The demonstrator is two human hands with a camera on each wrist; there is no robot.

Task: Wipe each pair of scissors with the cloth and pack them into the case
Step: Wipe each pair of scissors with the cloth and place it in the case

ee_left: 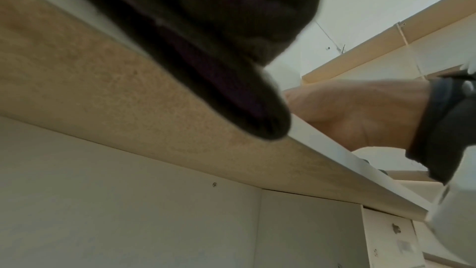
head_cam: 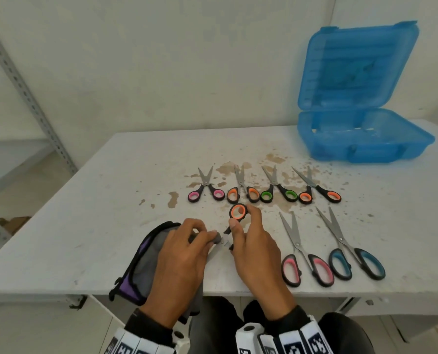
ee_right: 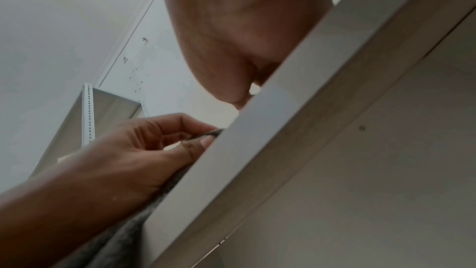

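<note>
Six pairs of scissors lie untouched on the table, and a seventh, the orange-handled pair, is in hand, so the task looks barely begun. Taking the blue case as the landmark: farthest to its left, at the near table edge, the grey cloth is bunched under the left hand, whose thumb and fingers pinch a fold of it around the blade. Just right of that, still well left of the case, the right hand pinches the orange handle loop between thumb and fingers. Nearer the case, a row of four small scissors lies in front of it, with the pink pair and the blue pair closer to the person. The case stands open, seemingly empty. Risk, as I judge it: the blades look parted, so a fingertip sliding along inside the thin cloth could meet an edge, or the loose two-finger hold could let the scissors twist away.
</note>
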